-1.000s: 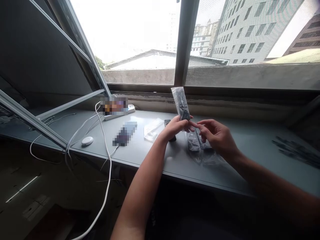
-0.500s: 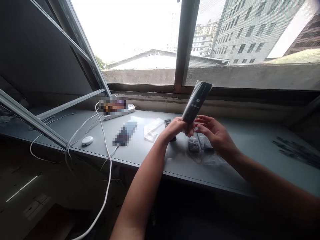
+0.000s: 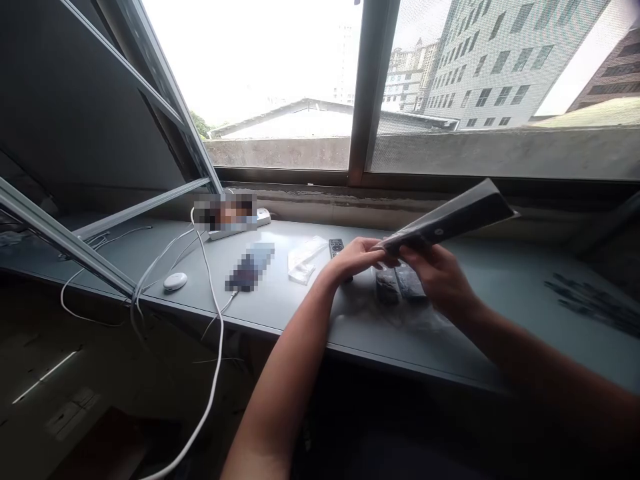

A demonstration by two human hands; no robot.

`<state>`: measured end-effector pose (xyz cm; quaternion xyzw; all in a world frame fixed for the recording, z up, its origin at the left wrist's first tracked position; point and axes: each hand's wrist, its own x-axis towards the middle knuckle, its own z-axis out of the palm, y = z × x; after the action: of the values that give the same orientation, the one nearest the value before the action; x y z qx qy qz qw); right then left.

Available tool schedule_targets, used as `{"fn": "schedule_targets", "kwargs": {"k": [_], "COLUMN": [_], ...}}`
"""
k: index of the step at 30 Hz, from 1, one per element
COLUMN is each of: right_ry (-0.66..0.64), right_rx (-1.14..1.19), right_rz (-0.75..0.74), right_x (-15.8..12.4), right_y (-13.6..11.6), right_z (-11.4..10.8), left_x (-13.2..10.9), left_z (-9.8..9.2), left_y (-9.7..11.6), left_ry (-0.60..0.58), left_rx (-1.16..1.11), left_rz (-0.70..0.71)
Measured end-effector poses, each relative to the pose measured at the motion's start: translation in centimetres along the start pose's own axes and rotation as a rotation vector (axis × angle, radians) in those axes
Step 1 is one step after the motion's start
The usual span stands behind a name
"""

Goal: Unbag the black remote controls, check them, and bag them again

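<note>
A dark remote control (image 3: 450, 221) in a clear plastic sleeve is held up over the table, tilted with its far end to the upper right. My left hand (image 3: 361, 257) pinches the sleeve's near left end. Around the remote's lower middle, the fingers of my right hand (image 3: 438, 272) are closed. Beneath the hands lie two dark items in clear plastic wrapping (image 3: 395, 287), partly covered by my right hand. Another remote with buttons (image 3: 337, 247) rests on the table just behind my left hand, which hides part of it.
Left of my hands are a crumpled clear plastic bag (image 3: 306, 260), a blurred phone (image 3: 251, 268) on a cable and a white round device (image 3: 175, 281). A white power strip (image 3: 263, 216) and loose white cable (image 3: 220, 333) lie farther left, by a metal frame (image 3: 170, 110). A window spans the back.
The wrapped remote has swung from nearly upright down to the right. My right hand, fingers apart before, has closed on it, while my left hand has shifted to its near end.
</note>
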<state>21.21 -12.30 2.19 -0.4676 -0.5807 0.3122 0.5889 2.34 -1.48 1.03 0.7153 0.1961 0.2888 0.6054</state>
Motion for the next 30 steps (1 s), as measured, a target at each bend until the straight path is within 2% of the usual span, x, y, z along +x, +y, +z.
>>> {"fn": "schedule_targets", "kwargs": {"k": [3, 6, 8, 11, 14, 18, 25, 30], "right_ry": [0.105, 0.153, 0.136, 0.044, -0.021, -0.03, -0.085, -0.126], "right_rx": [0.026, 0.084, 0.092, 0.106, 0.213, 0.375, 0.477, 0.538], "right_rz": [0.01, 0.031, 0.04, 0.067, 0.129, 0.259, 0.456, 0.523], "right_x": [0.1, 0.2, 0.3, 0.3, 0.2, 0.2, 1.0, 1.1], "right_y": [0.1, 0.0, -0.2, -0.7, -1.1, -1.2, -0.2, -0.4], "right_z": [-0.4, -0.6, -0.5, 0.0, 0.5, 0.4, -0.3, -0.2], "left_x": [-0.2, 0.0, 0.4, 0.9, 0.9, 0.7, 1.0, 1.0], "left_z": [0.1, 0.1, 0.0, -0.5, -0.8, -0.9, -1.2, -1.2], "left_y": [0.5, 0.5, 0.0, -0.9, -1.4, -1.6, -2.1, -1.8], "left_ry": [0.073, 0.182, 0.275, 0.433, 0.456, 0.471, 0.507, 0.549], "left_rx": [-0.091, -0.123, -0.103, -0.031, 0.035, 0.097, 0.041, 0.013], "left_rz": [0.04, 0.057, 0.065, 0.096, 0.123, 0.102, 0.069, 0.034]}}
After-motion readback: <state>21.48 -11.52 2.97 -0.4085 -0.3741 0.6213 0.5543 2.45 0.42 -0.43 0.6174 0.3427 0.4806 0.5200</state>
